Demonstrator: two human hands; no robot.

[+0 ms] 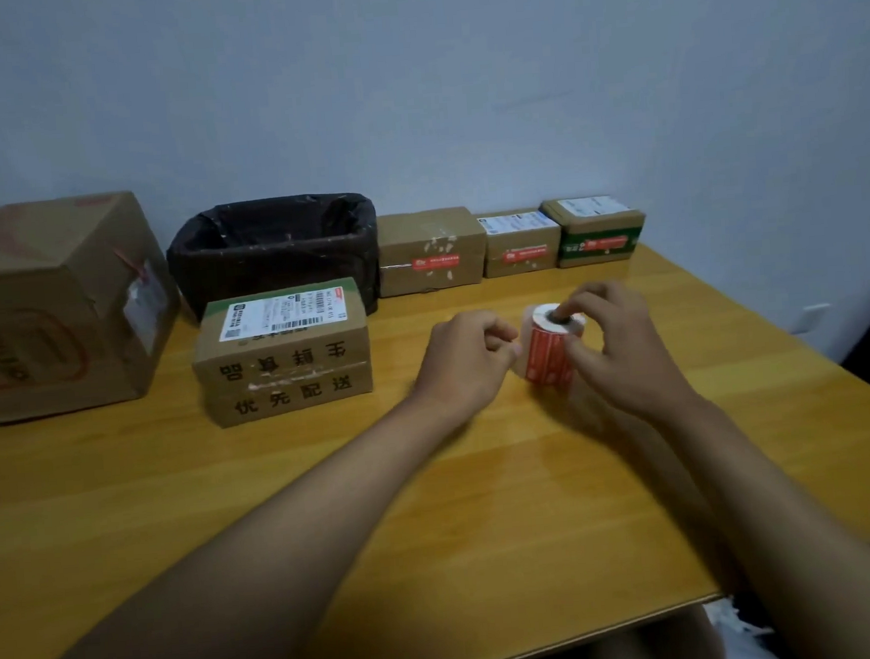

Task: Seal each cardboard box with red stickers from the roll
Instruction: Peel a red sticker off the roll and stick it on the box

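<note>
at table centre: right hand (pixel 610 344) gripping roll (pixel 553 349); left hand (pixel 468 360), at roll's 9 o'clock, pinching its sticker edge. risk: sticker tearing or folding if peeled crookedly.

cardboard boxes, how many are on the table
5: a big box far left, one in front of the black bin, three along the wall. The bin may hide more.
</note>
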